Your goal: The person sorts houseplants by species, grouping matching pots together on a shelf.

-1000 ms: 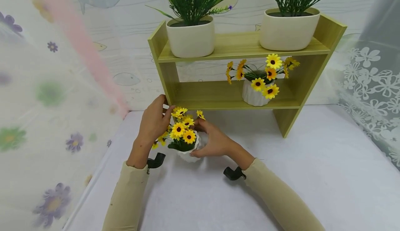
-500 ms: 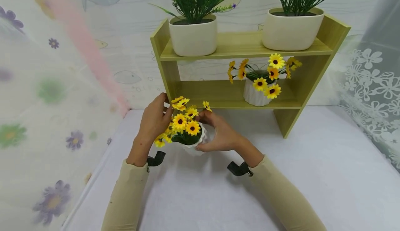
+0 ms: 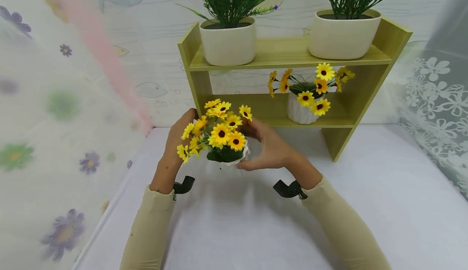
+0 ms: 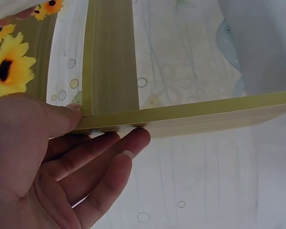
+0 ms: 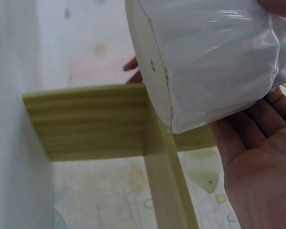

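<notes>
A white ribbed flowerpot [image 5: 214, 62] with artificial yellow daisies [image 3: 221, 135] is held in my right hand [image 3: 272, 146], thumb and fingers round its rim. In the right wrist view its bottom hangs clear of the table, in front of the wooden shelf [image 3: 281, 52]. My left hand [image 3: 175, 140] grips the shelf's left side panel [image 4: 181, 113], with the thumb on the inner face and the fingers behind the outer one. The daisies partly cover the left hand in the head view. My right fingertips are largely hidden behind the pot there.
A second white pot [image 3: 300, 111] of yellow daisies stands on the lower shelf board, towards the right. Two cream planters, one left [image 3: 228, 44] and one right [image 3: 343, 36], with tall green plants stand on top. A white cloth covers the table [image 3: 234, 229].
My right hand has lifted the flowerpot up off the table, towards the lower shelf board and slightly right. My left hand has kept its hold on the side panel.
</notes>
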The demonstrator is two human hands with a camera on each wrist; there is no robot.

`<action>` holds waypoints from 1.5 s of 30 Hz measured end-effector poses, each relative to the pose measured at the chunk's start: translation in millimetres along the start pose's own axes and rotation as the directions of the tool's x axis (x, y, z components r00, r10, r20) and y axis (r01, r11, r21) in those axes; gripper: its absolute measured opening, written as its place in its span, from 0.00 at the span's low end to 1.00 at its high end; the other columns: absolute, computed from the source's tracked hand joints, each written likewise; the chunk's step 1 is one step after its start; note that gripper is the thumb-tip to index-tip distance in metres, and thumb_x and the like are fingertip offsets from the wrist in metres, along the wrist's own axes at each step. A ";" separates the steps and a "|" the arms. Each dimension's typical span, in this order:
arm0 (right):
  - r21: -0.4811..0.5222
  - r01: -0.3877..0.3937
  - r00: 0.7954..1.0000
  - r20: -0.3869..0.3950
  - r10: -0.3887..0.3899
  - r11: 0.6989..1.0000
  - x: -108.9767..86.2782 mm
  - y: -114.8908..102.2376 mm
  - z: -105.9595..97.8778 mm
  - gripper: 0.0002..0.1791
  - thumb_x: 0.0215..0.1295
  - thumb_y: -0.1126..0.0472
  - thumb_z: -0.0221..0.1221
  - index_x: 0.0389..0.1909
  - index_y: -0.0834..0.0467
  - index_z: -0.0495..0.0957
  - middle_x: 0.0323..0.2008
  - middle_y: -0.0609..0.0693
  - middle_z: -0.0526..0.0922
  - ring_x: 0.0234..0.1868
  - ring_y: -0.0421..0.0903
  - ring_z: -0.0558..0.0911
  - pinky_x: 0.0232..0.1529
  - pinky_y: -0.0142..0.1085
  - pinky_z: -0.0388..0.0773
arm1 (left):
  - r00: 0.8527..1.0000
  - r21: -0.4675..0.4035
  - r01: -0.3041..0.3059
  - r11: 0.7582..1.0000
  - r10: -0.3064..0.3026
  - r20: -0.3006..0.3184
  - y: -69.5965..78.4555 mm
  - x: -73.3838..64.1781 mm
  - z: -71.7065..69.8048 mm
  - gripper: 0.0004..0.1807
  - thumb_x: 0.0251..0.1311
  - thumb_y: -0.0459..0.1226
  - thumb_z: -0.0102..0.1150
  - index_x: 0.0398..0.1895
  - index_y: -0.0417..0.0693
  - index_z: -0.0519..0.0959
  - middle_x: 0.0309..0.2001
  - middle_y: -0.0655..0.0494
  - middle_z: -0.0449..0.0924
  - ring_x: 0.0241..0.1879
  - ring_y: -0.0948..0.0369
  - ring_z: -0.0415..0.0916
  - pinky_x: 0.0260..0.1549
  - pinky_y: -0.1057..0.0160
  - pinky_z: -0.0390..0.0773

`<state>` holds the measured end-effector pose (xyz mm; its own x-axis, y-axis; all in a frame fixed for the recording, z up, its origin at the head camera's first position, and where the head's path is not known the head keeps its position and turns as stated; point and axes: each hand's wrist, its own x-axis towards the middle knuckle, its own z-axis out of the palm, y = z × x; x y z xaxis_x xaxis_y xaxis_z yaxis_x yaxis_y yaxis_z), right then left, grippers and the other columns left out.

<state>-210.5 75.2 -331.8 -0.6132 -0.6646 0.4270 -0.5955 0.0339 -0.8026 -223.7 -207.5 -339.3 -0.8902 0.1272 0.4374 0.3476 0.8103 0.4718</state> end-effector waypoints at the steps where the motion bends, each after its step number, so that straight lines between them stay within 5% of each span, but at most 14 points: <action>1: -0.003 -0.002 1.000 -0.008 0.002 1.000 1.5 -0.3 -2.7 0.52 0.47 0.67 0.79 0.74 0.65 0.63 0.69 0.60 0.74 0.73 0.56 0.74 0.77 0.51 0.68 | 1.000 0.010 -0.007 1.000 0.007 -0.004 -0.1 -0.3 -0.3 0.21 0.78 0.45 0.58 0.65 0.43 0.73 0.58 0.47 0.81 0.52 0.49 0.82 0.52 0.45 0.83; 7: 0.022 -0.012 0.996 -0.092 0.014 1.000 14.1 3.8 -17.3 0.49 0.47 0.71 0.79 0.71 0.67 0.65 0.67 0.61 0.74 0.71 0.57 0.76 0.75 0.51 0.70 | 1.000 0.073 -0.025 0.997 0.026 -0.001 -3.2 -1.6 0.5 0.24 0.77 0.38 0.59 0.71 0.39 0.72 0.63 0.42 0.80 0.56 0.45 0.82 0.56 0.44 0.84; 13: 0.097 -0.078 0.979 -0.182 0.094 0.992 24.3 9.7 -25.2 0.47 0.49 0.72 0.78 0.70 0.65 0.65 0.68 0.60 0.75 0.70 0.57 0.77 0.71 0.51 0.75 | 1.000 0.007 0.025 1.000 -0.025 0.014 -2.5 -0.2 1.5 0.26 0.80 0.41 0.56 0.77 0.46 0.68 0.65 0.44 0.79 0.54 0.46 0.86 0.50 0.46 0.87; 25: 0.147 -0.046 0.970 -0.230 0.079 0.988 39.6 7.1 -34.8 0.39 0.50 0.70 0.77 0.63 0.60 0.70 0.62 0.55 0.80 0.63 0.52 0.81 0.61 0.44 0.83 | 0.999 0.007 0.034 0.999 -0.034 0.021 0.8 3.3 1.1 0.18 0.80 0.42 0.57 0.63 0.42 0.73 0.58 0.45 0.81 0.50 0.48 0.86 0.41 0.48 0.88; 32: 0.074 -0.137 0.948 -0.279 0.152 0.988 47.5 14.9 -39.6 0.40 0.54 0.65 0.78 0.66 0.59 0.68 0.66 0.54 0.78 0.71 0.49 0.76 0.66 0.51 0.78 | 1.000 0.008 0.024 1.000 -0.024 0.013 0.8 1.0 1.2 0.20 0.80 0.44 0.57 0.63 0.40 0.73 0.57 0.45 0.81 0.49 0.48 0.86 0.42 0.49 0.88; 40: 0.132 -0.086 0.939 -0.321 0.124 0.988 52.4 26.5 -40.2 0.39 0.59 0.65 0.74 0.69 0.61 0.64 0.69 0.58 0.74 0.73 0.50 0.72 0.76 0.56 0.67 | 1.000 -0.006 0.011 1.000 -0.010 0.007 -0.6 0.5 2.8 0.21 0.80 0.43 0.57 0.66 0.40 0.72 0.58 0.45 0.81 0.49 0.48 0.86 0.42 0.49 0.88; 45: 0.071 -0.131 0.931 -0.335 0.148 0.989 51.3 30.9 -38.9 0.45 0.64 0.60 0.72 0.77 0.59 0.58 0.76 0.56 0.67 0.79 0.49 0.66 0.79 0.54 0.62 | 1.000 0.002 0.016 1.000 -0.016 0.001 -1.4 -0.1 3.3 0.22 0.79 0.43 0.58 0.67 0.40 0.72 0.58 0.45 0.81 0.49 0.49 0.87 0.42 0.49 0.88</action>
<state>-280.6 71.2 -318.5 -0.8324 -0.3636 0.4182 -0.4715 0.0680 -0.8792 -225.1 -206.8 -342.5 -0.8961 0.1149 0.4286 0.3325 0.8135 0.4771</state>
